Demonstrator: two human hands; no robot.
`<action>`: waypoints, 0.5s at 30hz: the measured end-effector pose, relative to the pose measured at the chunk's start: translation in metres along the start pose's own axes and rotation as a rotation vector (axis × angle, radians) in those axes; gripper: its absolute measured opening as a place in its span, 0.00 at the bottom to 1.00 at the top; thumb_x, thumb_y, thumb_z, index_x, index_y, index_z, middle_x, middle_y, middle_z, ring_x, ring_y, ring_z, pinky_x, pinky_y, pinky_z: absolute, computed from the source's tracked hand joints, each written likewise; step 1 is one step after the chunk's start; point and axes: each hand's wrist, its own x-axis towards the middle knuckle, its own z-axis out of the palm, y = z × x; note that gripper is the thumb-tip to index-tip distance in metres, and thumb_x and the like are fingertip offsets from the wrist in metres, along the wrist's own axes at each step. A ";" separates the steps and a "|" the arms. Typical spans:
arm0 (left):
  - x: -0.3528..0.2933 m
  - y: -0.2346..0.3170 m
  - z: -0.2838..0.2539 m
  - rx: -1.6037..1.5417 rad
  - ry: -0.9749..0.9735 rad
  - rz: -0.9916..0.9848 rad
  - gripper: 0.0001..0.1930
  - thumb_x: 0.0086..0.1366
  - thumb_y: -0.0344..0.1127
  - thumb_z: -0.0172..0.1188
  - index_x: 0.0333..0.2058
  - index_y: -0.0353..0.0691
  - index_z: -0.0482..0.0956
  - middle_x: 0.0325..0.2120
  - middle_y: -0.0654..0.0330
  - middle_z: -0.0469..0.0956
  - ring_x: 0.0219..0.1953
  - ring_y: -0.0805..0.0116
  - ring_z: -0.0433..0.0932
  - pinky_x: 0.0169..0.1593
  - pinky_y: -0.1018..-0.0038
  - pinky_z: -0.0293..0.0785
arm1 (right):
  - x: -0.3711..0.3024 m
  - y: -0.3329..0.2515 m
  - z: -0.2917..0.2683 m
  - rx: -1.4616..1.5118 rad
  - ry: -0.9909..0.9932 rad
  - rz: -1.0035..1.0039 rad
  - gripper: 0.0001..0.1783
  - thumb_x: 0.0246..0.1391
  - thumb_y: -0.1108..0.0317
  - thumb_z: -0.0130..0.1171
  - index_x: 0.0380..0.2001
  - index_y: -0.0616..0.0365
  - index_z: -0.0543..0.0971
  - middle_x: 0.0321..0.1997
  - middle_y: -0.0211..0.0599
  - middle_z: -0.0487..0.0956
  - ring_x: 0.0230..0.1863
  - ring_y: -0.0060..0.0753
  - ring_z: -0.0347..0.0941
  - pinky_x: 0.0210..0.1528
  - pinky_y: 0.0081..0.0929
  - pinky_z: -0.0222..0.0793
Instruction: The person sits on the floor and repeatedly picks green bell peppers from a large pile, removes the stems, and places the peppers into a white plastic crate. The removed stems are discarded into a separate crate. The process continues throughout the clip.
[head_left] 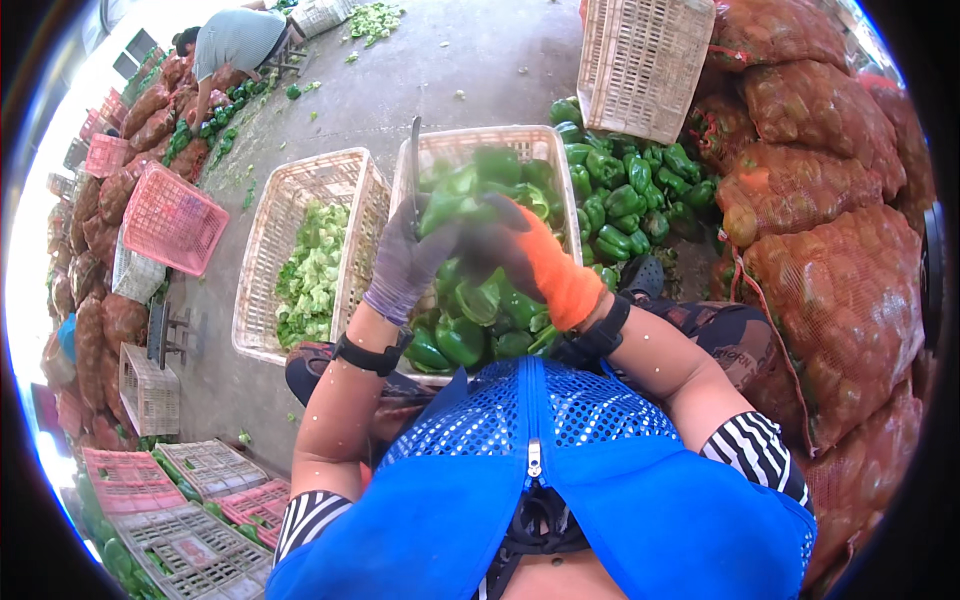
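Observation:
My left hand (408,250), in a greyish-purple glove, is closed around a knife (415,160) whose thin blade points up and away from me. My right hand (540,255), in an orange glove with dark fingers, meets it over a crate. Motion smears the right fingers, so their grip is unclear. Between and just beyond the hands is a blurred green bell pepper (452,203). Below them, the pale plastic crate (405,165) holds glossy green bell peppers (460,340), some cut open.
A second crate (357,215) on the left holds pale green pepper cores (312,265). Whole peppers (625,200) are heaped at right under a tilted crate (645,65). Red mesh sacks (830,290) are stacked along the right. A person (235,45) bends over peppers at far left.

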 end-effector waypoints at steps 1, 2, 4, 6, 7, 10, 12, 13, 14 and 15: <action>-0.003 0.000 -0.001 -0.064 -0.034 0.019 0.21 0.61 0.34 0.66 0.51 0.37 0.72 0.38 0.62 0.79 0.38 0.74 0.78 0.41 0.76 0.78 | -0.002 0.001 -0.001 -0.026 -0.012 0.029 0.18 0.63 0.56 0.55 0.49 0.57 0.74 0.36 0.34 0.80 0.28 0.23 0.77 0.28 0.22 0.74; -0.006 -0.002 -0.002 -0.107 -0.057 0.000 0.23 0.61 0.34 0.65 0.53 0.36 0.72 0.39 0.62 0.79 0.39 0.74 0.78 0.42 0.76 0.78 | -0.003 0.001 -0.004 0.015 -0.001 0.095 0.17 0.63 0.57 0.55 0.47 0.57 0.74 0.35 0.33 0.80 0.28 0.23 0.76 0.28 0.21 0.73; -0.009 -0.006 -0.002 -0.158 -0.079 0.037 0.25 0.62 0.35 0.64 0.57 0.35 0.72 0.40 0.64 0.79 0.39 0.75 0.77 0.43 0.76 0.77 | -0.005 0.002 -0.008 0.121 -0.010 0.155 0.15 0.62 0.58 0.56 0.45 0.57 0.74 0.34 0.32 0.79 0.26 0.23 0.75 0.26 0.21 0.71; -0.006 -0.013 -0.003 -0.211 -0.072 -0.062 0.23 0.62 0.35 0.64 0.55 0.35 0.73 0.39 0.64 0.79 0.38 0.76 0.77 0.41 0.78 0.76 | -0.005 0.002 -0.011 -0.085 -0.028 0.104 0.13 0.61 0.61 0.56 0.44 0.57 0.75 0.34 0.32 0.79 0.27 0.23 0.75 0.26 0.21 0.71; -0.002 -0.018 -0.002 -0.247 -0.070 -0.095 0.22 0.62 0.35 0.63 0.55 0.36 0.74 0.39 0.64 0.79 0.37 0.76 0.77 0.41 0.78 0.76 | -0.006 0.004 -0.013 -0.104 -0.016 0.069 0.12 0.61 0.62 0.55 0.43 0.57 0.76 0.34 0.32 0.79 0.27 0.23 0.76 0.27 0.21 0.71; 0.016 -0.030 -0.008 -0.030 0.047 -0.235 0.24 0.62 0.42 0.65 0.53 0.35 0.76 0.37 0.63 0.81 0.38 0.76 0.77 0.42 0.80 0.75 | -0.006 0.012 -0.019 0.077 0.137 0.175 0.10 0.61 0.63 0.54 0.42 0.56 0.76 0.34 0.32 0.79 0.29 0.24 0.76 0.28 0.21 0.72; 0.027 -0.036 -0.012 0.434 0.140 -0.328 0.34 0.54 0.47 0.73 0.54 0.33 0.74 0.42 0.55 0.81 0.42 0.75 0.79 0.43 0.78 0.77 | -0.008 0.020 -0.027 0.068 0.176 0.176 0.10 0.62 0.63 0.54 0.42 0.56 0.77 0.32 0.32 0.79 0.28 0.25 0.76 0.26 0.22 0.71; 0.030 -0.037 -0.014 0.584 0.129 -0.246 0.36 0.53 0.47 0.74 0.55 0.32 0.73 0.44 0.53 0.81 0.43 0.73 0.79 0.44 0.76 0.77 | -0.009 0.025 -0.031 0.064 0.196 0.177 0.11 0.62 0.63 0.54 0.41 0.56 0.77 0.31 0.32 0.79 0.27 0.26 0.76 0.26 0.22 0.71; 0.032 -0.037 -0.014 0.707 0.135 -0.108 0.38 0.51 0.48 0.74 0.55 0.32 0.72 0.45 0.51 0.80 0.45 0.71 0.79 0.45 0.74 0.78 | -0.010 0.030 -0.038 -0.016 0.185 0.189 0.11 0.62 0.62 0.54 0.41 0.57 0.77 0.31 0.32 0.78 0.26 0.26 0.76 0.25 0.23 0.71; 0.032 -0.035 -0.014 0.844 0.143 -0.046 0.40 0.50 0.48 0.75 0.56 0.31 0.71 0.47 0.49 0.79 0.46 0.69 0.79 0.45 0.73 0.78 | -0.012 0.034 -0.042 -0.137 0.215 0.151 0.11 0.62 0.62 0.54 0.41 0.57 0.77 0.30 0.32 0.78 0.25 0.26 0.76 0.24 0.23 0.71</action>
